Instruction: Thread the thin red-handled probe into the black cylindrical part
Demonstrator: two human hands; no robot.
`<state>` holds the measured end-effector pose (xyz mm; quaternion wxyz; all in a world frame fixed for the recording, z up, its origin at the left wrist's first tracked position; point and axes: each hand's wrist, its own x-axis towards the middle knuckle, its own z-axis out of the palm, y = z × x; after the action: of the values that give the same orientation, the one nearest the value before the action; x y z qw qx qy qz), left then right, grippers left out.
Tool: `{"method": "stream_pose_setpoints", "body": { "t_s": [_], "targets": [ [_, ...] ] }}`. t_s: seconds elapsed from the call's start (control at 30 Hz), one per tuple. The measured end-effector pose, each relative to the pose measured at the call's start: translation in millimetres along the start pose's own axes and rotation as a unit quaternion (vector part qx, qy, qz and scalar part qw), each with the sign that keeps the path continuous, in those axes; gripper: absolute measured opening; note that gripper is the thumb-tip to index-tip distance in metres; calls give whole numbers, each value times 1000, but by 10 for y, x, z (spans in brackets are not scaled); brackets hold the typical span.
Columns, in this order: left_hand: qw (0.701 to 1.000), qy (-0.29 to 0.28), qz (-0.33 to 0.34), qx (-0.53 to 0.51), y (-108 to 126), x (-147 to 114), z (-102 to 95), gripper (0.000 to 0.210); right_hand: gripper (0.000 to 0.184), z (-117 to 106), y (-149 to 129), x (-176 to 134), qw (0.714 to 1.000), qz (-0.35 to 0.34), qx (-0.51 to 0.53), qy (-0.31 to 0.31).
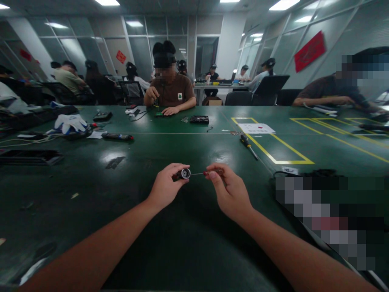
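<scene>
Your left hand (166,185): fingers pinched shut round small round metal part (184,174), held just above green table (188,243). Thin screwdriver (203,173) bridges gap, tip at part's face. Your right hand (229,190): fingertips closed on its red handle. Heads up, tip could skid off if you push off-axis; loose pinch lets part spin or drop. Bigger yellow-handled screwdriver (248,146) lies well beyond right hand.

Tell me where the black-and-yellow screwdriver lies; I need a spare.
Head view: the screwdriver lies on the green table, right of centre, beside the yellow tape outline, beyond the right hand.
</scene>
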<state>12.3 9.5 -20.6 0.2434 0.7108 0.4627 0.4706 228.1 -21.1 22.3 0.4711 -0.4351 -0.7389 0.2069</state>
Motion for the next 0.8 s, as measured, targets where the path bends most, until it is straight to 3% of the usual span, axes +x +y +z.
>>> {"method": "stream_pose_setpoints", "body": {
  "t_s": [0.27,0.5,0.8],
  "targets": [
    [1000,-9,6,21,42,-2,-9,41,17,-4,-9,4,999,-5,-30,-26],
    [1000,-8,8,8,32,-5,-7,43,19,-6,-7,-15,1000,-12,-6,0],
    [1000,-2,3,15,38,-8,-1,44,17,2,-10,-15,999,-25,-38,-20]
  ]
}}
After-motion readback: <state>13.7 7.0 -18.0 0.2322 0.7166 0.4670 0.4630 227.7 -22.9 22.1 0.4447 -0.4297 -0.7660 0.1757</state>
